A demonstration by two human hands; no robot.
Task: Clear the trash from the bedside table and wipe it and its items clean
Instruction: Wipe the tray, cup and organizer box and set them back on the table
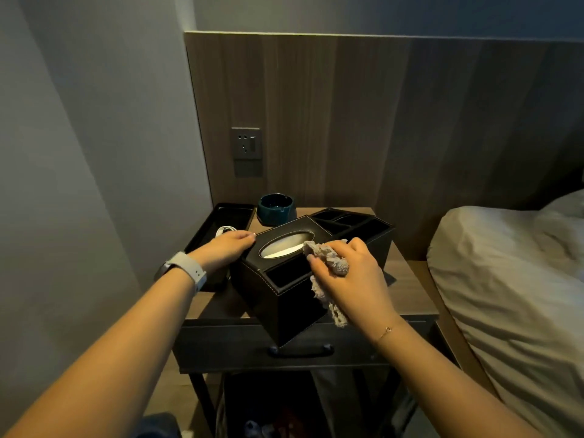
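Note:
A black leather tissue box organiser (284, 289) sits slanted on the wooden bedside table (410, 298), a white tissue showing in its oval slot. My left hand (224, 248) grips the box's far left corner. My right hand (350, 276) holds a bunched grey cloth (328, 263) against the box top, just right of the slot; a tail of the cloth hangs down the box's side.
A dark teal ashtray (275, 208) stands at the back of the table. A black tray (221, 221) with a coiled white cable lies at the left. A wall socket (246, 143) is above. A bed (512, 279) adjoins on the right. A drawer handle (300, 350) faces me.

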